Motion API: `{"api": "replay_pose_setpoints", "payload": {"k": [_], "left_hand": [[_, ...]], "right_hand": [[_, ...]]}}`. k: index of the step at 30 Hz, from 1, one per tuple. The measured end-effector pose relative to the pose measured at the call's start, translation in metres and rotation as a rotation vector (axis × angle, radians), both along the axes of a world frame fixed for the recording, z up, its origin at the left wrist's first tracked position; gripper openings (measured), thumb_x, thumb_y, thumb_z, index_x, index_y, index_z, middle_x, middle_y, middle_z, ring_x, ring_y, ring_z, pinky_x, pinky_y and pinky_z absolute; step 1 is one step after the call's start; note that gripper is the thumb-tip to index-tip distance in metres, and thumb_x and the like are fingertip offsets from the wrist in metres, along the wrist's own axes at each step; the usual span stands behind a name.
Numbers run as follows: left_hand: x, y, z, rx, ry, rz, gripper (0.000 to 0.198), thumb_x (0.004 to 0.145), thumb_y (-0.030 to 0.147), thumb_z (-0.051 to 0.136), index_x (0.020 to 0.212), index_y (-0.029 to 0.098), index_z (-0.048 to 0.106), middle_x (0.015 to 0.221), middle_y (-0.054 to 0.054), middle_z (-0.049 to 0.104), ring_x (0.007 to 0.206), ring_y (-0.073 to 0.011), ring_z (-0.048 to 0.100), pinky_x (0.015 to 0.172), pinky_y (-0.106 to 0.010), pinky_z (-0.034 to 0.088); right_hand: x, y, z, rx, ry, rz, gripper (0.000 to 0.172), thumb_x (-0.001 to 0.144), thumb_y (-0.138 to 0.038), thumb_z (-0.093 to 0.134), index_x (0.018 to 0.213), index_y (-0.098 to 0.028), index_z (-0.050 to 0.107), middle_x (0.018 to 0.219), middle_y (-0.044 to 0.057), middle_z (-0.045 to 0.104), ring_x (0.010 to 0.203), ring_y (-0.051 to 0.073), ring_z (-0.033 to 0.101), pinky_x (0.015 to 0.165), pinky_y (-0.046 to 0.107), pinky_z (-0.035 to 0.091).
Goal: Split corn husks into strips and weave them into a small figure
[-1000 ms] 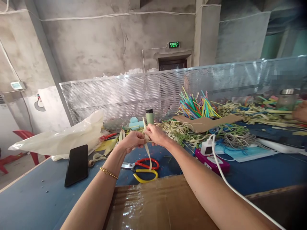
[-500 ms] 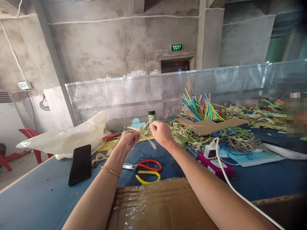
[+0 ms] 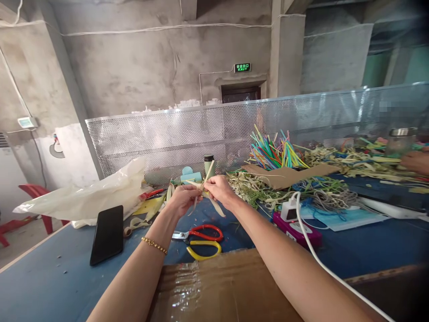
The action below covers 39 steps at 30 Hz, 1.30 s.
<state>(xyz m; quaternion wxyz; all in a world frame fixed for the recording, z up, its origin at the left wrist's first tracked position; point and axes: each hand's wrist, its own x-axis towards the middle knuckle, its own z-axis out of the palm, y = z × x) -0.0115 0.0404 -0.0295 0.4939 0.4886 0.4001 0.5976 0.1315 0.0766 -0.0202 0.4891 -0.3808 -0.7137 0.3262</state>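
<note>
Pale plant strips cross between my two hands above the blue table, their ends sticking out upward and downward. My left hand, with a gold bead bracelet on its wrist, pinches them from the left. The fingers of my right hand are closed on the same strips from the right, close to the left fingertips. Below my hands lie scissors with one red and one yellow handle. A cardboard piece lies under my forearms.
A black phone and plastic bag lie left. Rightward are a purple power strip, white cable, blue mask, heaped strips and colourful stems. Another person's hand shows at far right.
My right hand has come down and left to meet my left hand at the strips. The view has shifted slightly, and another person's hand and a jar now show at right.
</note>
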Motion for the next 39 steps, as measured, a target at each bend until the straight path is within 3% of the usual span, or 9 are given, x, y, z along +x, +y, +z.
{"api": "replay_pose_setpoints", "payload": {"k": [7, 16, 23, 31, 34, 39], "left_hand": [[0.003, -0.003, 0.001, -0.036, 0.054, 0.066, 0.011, 0.058, 0.009, 0.076, 0.064, 0.009, 0.067, 0.061, -0.007, 0.067, 0.051, -0.0151, 0.063, 0.051, -0.024, 0.047], [0.012, 0.001, -0.004, 0.118, 0.105, 0.195, 0.01, 0.056, 0.004, 0.069, 0.063, 0.01, 0.07, 0.058, -0.004, 0.067, 0.051, -0.0149, 0.062, 0.056, -0.027, 0.05], [0.012, -0.001, -0.003, 0.065, 0.077, 0.149, 0.008, 0.058, 0.007, 0.075, 0.062, 0.008, 0.068, 0.063, -0.007, 0.069, 0.056, -0.0175, 0.066, 0.06, -0.029, 0.054], [0.006, -0.001, -0.002, -0.063, -0.037, 0.026, 0.011, 0.063, 0.008, 0.078, 0.067, 0.007, 0.069, 0.069, -0.012, 0.071, 0.066, -0.0212, 0.071, 0.064, -0.028, 0.057], [0.004, 0.0, 0.0, -0.073, -0.075, 0.026, 0.008, 0.066, 0.006, 0.076, 0.068, 0.006, 0.068, 0.069, -0.013, 0.072, 0.067, -0.0212, 0.072, 0.063, -0.027, 0.057], [-0.003, 0.002, 0.002, -0.086, -0.17, 0.129, 0.007, 0.069, 0.001, 0.071, 0.066, 0.006, 0.067, 0.066, -0.011, 0.071, 0.062, -0.018, 0.07, 0.059, -0.025, 0.056]], "right_hand": [[0.002, -0.005, 0.005, -0.034, -0.016, 0.027, 0.016, 0.073, -0.011, 0.053, 0.057, -0.015, 0.053, 0.039, -0.004, 0.046, 0.034, 0.007, 0.041, 0.035, 0.018, 0.031], [0.0, -0.008, 0.004, -0.026, -0.038, 0.016, 0.007, 0.071, -0.019, 0.056, 0.065, -0.017, 0.053, 0.048, -0.004, 0.049, 0.038, 0.009, 0.046, 0.036, 0.018, 0.03], [0.001, -0.001, 0.004, 0.169, -0.187, -0.108, 0.017, 0.072, -0.019, 0.053, 0.056, -0.016, 0.05, 0.044, -0.004, 0.045, 0.046, 0.009, 0.044, 0.046, 0.021, 0.027], [0.008, 0.012, 0.007, 0.36, -0.39, -0.091, 0.02, 0.079, -0.012, 0.05, 0.06, -0.015, 0.054, 0.054, -0.002, 0.051, 0.053, 0.01, 0.042, 0.051, 0.022, 0.026], [0.009, 0.008, 0.009, 0.389, -0.398, -0.2, 0.022, 0.087, -0.016, 0.045, 0.073, -0.014, 0.062, 0.066, 0.003, 0.062, 0.061, 0.012, 0.051, 0.056, 0.022, 0.03], [0.004, -0.02, 0.011, 0.607, -0.52, -0.382, 0.027, 0.093, -0.025, 0.042, 0.084, -0.017, 0.066, 0.086, 0.009, 0.068, 0.075, 0.017, 0.06, 0.064, 0.025, 0.034]]}}
